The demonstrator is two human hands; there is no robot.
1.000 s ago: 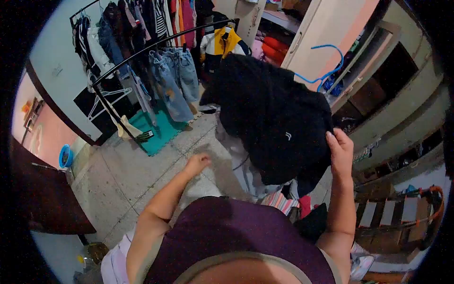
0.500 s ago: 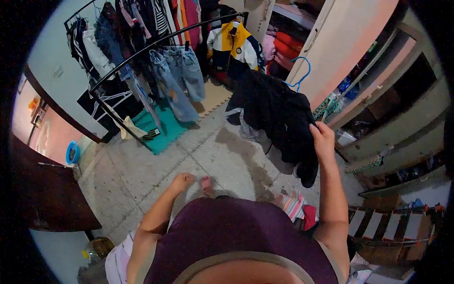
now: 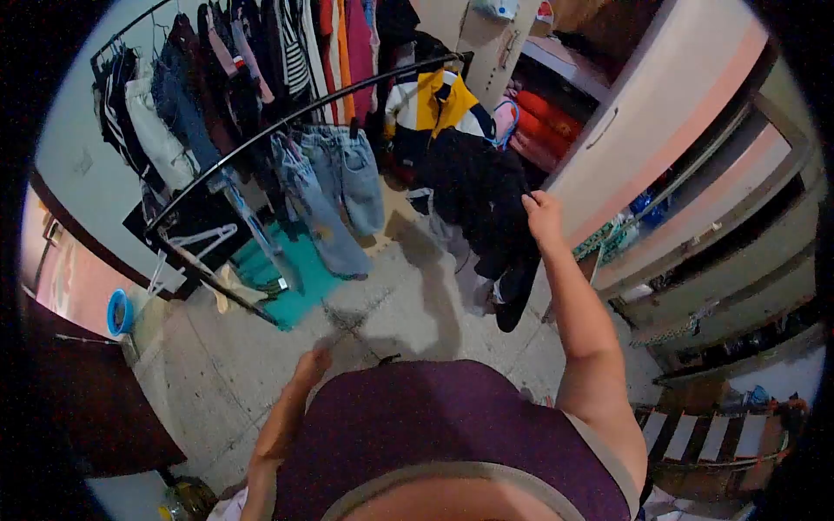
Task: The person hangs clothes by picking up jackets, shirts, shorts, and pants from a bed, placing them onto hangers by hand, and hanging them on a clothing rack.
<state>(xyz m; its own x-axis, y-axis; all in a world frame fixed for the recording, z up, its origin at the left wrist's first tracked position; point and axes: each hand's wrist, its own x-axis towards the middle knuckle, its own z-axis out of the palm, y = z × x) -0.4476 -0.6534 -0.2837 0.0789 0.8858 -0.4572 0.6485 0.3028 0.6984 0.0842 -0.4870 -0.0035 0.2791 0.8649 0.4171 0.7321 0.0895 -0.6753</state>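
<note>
My right hand is closed on the edge of a black garment, which hangs from a blue hanger in front of a yellow, white and navy jacket. Pale grey cloth shows along the garment's lower left side. My left hand is low over the tiled floor, away from the clothes; its fingers are blurred. Jeans hang on the black rack, left of the black garment.
An open cupboard door stands right of the garment, beside shelves with red bundles. White hangers hang at the rack's lower left, near a green mat. A blue basin is at far left.
The black garment and my right hand have moved forward and left, closer to the rack and the yellow jacket. My left hand has shifted slightly left and down. The view has moved toward the rack.
</note>
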